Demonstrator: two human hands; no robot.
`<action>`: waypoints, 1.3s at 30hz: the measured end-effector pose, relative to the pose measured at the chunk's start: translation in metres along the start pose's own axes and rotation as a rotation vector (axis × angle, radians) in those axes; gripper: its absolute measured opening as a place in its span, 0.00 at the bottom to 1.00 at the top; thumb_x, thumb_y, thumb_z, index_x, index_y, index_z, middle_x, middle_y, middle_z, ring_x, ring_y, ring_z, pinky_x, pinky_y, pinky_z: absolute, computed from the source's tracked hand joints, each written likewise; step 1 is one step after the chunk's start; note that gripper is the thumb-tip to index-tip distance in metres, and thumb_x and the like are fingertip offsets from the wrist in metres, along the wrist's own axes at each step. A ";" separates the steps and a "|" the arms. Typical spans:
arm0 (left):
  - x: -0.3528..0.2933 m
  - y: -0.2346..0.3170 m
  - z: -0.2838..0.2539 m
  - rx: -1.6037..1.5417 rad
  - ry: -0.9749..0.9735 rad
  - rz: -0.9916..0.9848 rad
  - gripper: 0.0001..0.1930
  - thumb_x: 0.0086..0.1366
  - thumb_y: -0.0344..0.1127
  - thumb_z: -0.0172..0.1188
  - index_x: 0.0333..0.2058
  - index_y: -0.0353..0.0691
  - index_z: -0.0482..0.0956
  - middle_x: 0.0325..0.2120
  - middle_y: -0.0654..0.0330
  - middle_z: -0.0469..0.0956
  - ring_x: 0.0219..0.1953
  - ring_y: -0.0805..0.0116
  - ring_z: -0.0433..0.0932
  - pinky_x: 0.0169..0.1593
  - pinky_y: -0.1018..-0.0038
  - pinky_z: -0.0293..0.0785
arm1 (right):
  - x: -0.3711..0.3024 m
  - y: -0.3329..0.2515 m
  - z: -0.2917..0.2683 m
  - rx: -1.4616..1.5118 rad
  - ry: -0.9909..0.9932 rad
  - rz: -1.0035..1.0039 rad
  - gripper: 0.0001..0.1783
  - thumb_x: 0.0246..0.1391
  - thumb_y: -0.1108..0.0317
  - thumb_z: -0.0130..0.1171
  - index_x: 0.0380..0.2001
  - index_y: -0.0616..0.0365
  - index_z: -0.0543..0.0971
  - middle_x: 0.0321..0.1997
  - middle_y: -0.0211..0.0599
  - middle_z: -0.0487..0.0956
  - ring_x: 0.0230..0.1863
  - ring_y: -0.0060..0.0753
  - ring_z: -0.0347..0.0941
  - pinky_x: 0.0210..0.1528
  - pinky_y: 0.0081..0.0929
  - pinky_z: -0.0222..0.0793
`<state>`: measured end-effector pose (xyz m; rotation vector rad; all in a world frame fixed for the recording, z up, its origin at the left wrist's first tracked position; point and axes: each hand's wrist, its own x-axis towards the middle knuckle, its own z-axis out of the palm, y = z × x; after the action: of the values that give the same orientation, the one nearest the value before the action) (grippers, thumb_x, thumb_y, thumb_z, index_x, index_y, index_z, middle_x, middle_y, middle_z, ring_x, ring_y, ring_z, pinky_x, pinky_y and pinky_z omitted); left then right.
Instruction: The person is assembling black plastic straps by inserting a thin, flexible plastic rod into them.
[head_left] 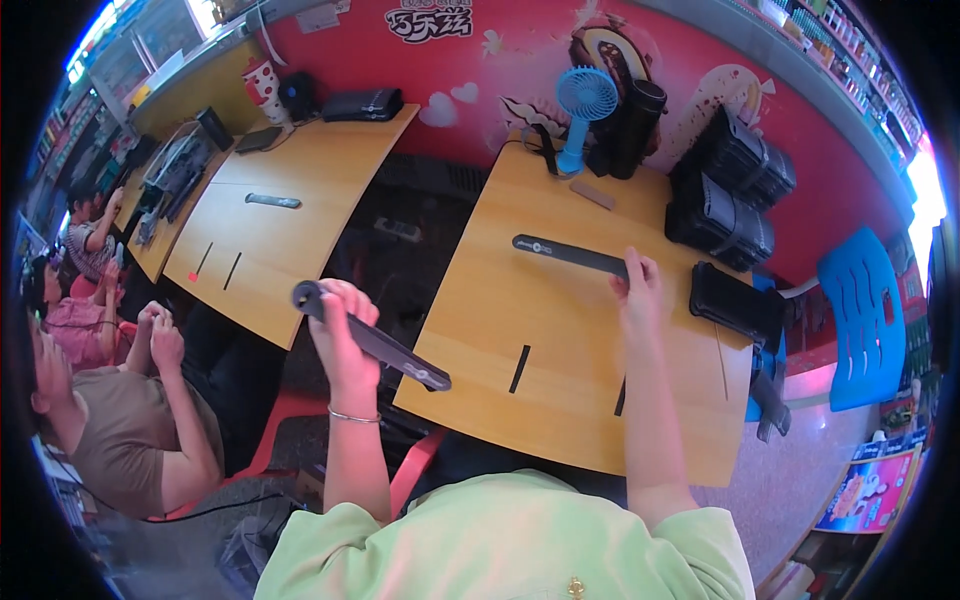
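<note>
My left hand (352,350) is raised off the left side of the wooden table (480,300). Its fingers are wrapped round a long dark strap (400,358) with pale print, which slants down to the right; a rounded end sticks out beyond the fingers. Over the table, my right hand (638,283) pinches the right end of a second black strap (570,253), also printed in white. That strap stretches leftward along the tabletop. Two short black strips mark the table nearer me: one strip (520,369) shows fully, the other strip (620,398) is partly behind my right forearm.
Along the back stand a blue handheld fan (587,95), a black cylinder (640,130) and a flat brown piece (593,195). Stacked black bundles (722,220) and a black case (735,300) line the right. A blue chair (862,320) is beyond. Co-workers sit at left.
</note>
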<state>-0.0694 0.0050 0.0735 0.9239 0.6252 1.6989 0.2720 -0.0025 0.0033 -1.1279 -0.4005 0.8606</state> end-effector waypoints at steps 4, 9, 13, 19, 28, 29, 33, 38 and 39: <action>-0.016 -0.015 0.015 0.120 -0.111 -0.069 0.21 0.55 0.53 0.64 0.33 0.44 0.67 0.23 0.70 0.63 0.23 0.80 0.61 0.27 0.83 0.59 | 0.023 0.010 0.012 0.083 -0.062 0.051 0.17 0.55 0.59 0.58 0.43 0.55 0.68 0.37 0.28 0.70 0.34 0.21 0.69 0.34 0.20 0.72; -0.032 -0.034 0.031 0.348 -0.229 -0.128 0.29 0.56 0.63 0.54 0.38 0.41 0.64 0.26 0.68 0.63 0.27 0.80 0.62 0.31 0.84 0.62 | -0.002 0.009 0.019 -0.399 -0.120 -0.054 0.28 0.57 0.59 0.55 0.57 0.57 0.61 0.44 0.33 0.70 0.43 0.23 0.66 0.41 0.25 0.68; -0.046 -0.048 0.051 0.274 -0.319 -0.357 0.26 0.68 0.60 0.30 0.40 0.44 0.65 0.29 0.69 0.64 0.30 0.81 0.64 0.34 0.83 0.63 | -0.069 -0.012 0.041 -0.332 -0.618 -0.099 0.32 0.54 0.54 0.57 0.59 0.55 0.61 0.51 0.33 0.69 0.48 0.24 0.66 0.47 0.23 0.64; -0.058 -0.046 0.079 0.464 -0.445 -0.190 0.11 0.68 0.38 0.44 0.41 0.35 0.66 0.30 0.61 0.70 0.31 0.76 0.68 0.36 0.79 0.66 | -0.129 -0.037 0.058 -0.356 -0.773 -0.334 0.36 0.45 0.61 0.67 0.56 0.58 0.63 0.47 0.33 0.71 0.46 0.24 0.69 0.51 0.24 0.63; -0.059 -0.047 0.077 0.594 -0.560 -0.017 0.09 0.63 0.34 0.53 0.38 0.35 0.68 0.29 0.59 0.66 0.29 0.70 0.67 0.35 0.77 0.65 | -0.134 -0.032 0.056 -0.310 -0.573 -0.331 0.20 0.47 0.71 0.65 0.43 0.59 0.71 0.35 0.31 0.75 0.38 0.21 0.72 0.44 0.21 0.69; -0.059 -0.048 0.077 0.582 -0.558 -0.011 0.09 0.63 0.33 0.54 0.38 0.35 0.68 0.29 0.59 0.66 0.29 0.70 0.67 0.35 0.78 0.65 | -0.134 -0.032 0.055 -0.310 -0.572 -0.330 0.20 0.47 0.71 0.65 0.43 0.59 0.71 0.35 0.31 0.75 0.38 0.21 0.72 0.44 0.21 0.69; -0.058 -0.050 0.077 0.545 -0.555 0.053 0.09 0.62 0.32 0.55 0.37 0.34 0.68 0.30 0.59 0.66 0.30 0.70 0.67 0.35 0.79 0.65 | -0.134 -0.032 0.052 -0.231 -0.601 -0.244 0.19 0.48 0.73 0.62 0.44 0.59 0.71 0.37 0.30 0.74 0.39 0.20 0.72 0.45 0.20 0.68; -0.061 -0.050 0.076 0.348 -0.519 -0.077 0.09 0.63 0.33 0.55 0.37 0.35 0.68 0.31 0.63 0.66 0.32 0.76 0.67 0.36 0.82 0.64 | -0.135 -0.035 0.049 -0.174 -0.624 -0.188 0.18 0.50 0.75 0.60 0.45 0.59 0.70 0.39 0.29 0.73 0.41 0.19 0.71 0.47 0.20 0.68; -0.061 -0.049 0.077 0.222 -0.500 -0.176 0.09 0.64 0.34 0.55 0.37 0.35 0.68 0.31 0.65 0.66 0.32 0.78 0.66 0.36 0.83 0.64 | -0.135 -0.036 0.049 -0.151 -0.639 -0.178 0.18 0.51 0.75 0.59 0.45 0.59 0.70 0.40 0.29 0.73 0.42 0.19 0.71 0.47 0.20 0.67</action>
<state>0.0302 -0.0408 0.0621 1.3528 0.5410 1.1916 0.1691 -0.0822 0.0739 -0.9148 -1.0918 1.0337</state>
